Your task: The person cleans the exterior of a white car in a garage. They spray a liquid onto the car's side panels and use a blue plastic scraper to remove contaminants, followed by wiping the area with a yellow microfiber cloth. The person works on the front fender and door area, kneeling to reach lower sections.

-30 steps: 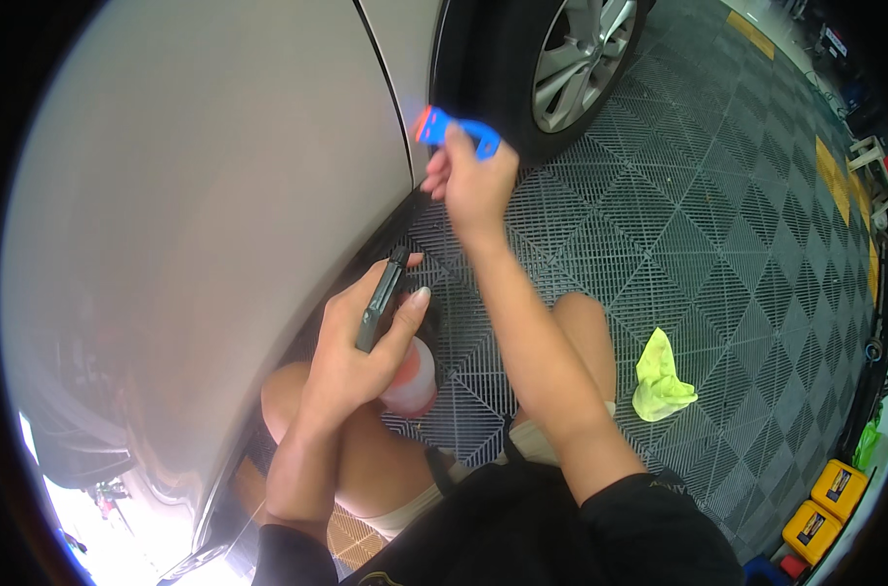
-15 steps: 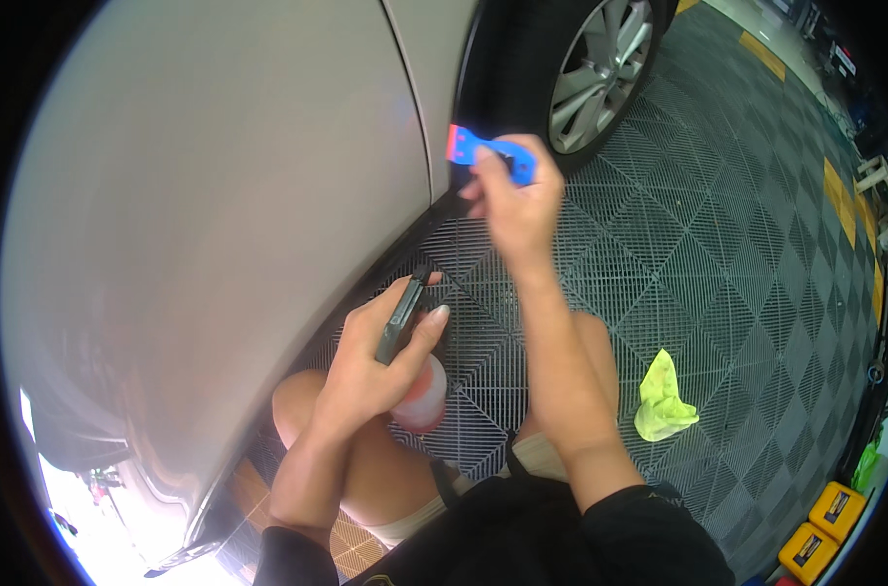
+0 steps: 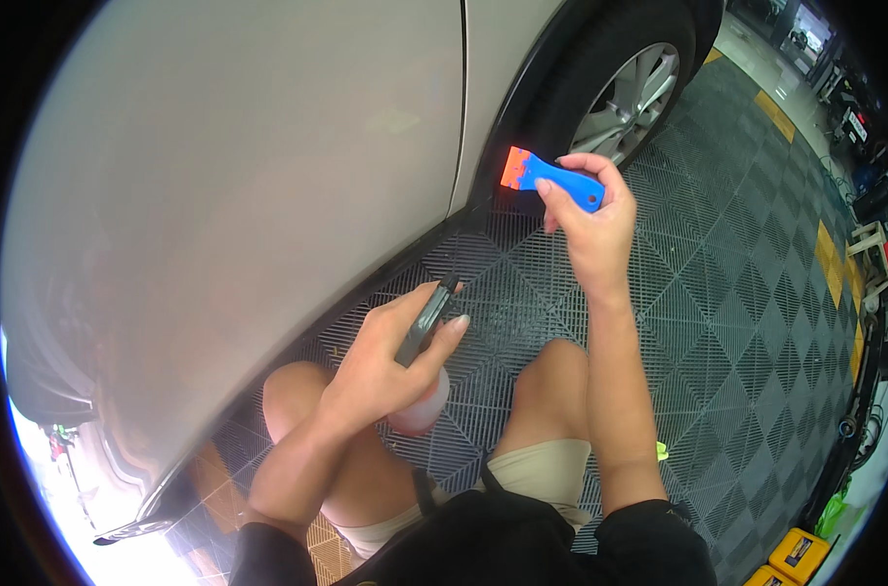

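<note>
Scraper (image 3: 571,184), grasped by my right fingers (image 3: 592,163), orange edge (image 3: 513,169) towards ten o'clock; left fingers (image 3: 442,346) grip the sprayer (image 3: 426,325); I'd lay that edge flat, pressing lightly.

The car (image 3: 268,195) is blocking the left, the wheel (image 3: 634,107) the far side; a gap is running between bottle (image 3: 420,411) and scraper (image 3: 566,183).

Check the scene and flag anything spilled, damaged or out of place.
Nothing looks plainly spilled or damaged. One mild oddity: some yellow-green material on the tiled floor, showing beside the right forearm. It looks stray, lying loose rather than held like the blue scraper.
</note>
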Demonstrator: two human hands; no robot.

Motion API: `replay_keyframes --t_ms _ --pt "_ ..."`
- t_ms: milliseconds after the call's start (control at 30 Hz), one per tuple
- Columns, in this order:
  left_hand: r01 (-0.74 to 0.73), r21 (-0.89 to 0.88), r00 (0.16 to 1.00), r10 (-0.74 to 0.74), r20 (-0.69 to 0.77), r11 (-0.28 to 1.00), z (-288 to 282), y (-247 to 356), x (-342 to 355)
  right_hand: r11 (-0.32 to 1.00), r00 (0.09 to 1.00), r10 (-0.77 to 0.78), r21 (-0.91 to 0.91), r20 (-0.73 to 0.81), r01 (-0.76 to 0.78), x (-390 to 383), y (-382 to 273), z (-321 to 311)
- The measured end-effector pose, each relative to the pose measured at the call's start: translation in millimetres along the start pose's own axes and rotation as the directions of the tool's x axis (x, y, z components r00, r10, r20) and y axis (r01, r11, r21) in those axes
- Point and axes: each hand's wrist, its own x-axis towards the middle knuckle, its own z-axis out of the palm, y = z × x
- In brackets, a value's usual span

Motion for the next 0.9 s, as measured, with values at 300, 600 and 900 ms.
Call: replay_keyframes --t_ms 300,600,900 --pt "-0.021 0.013 0.999 0.021 -0.025 1.0 -4.9 -0.2 0.7 0.886 0.877 -0.446 -0.051 0.181 0.461 86.6 -73.5 31.5" --pt "-0.062 0.024 0.997 0.063 -0.053 0.998 -8.6 1.1 -4.5 0.53 0.614 -0.672 -0.31 0.414 0.789 119.6 -100.0 50.3" --pt "-0.088 0.024 0.995 0.089 -0.041 0.996 -6.4 -1.3 -6.9 0.457 0.559 -0.719 -0.326 0.412 0.828 113.4 -76.9 41.8"
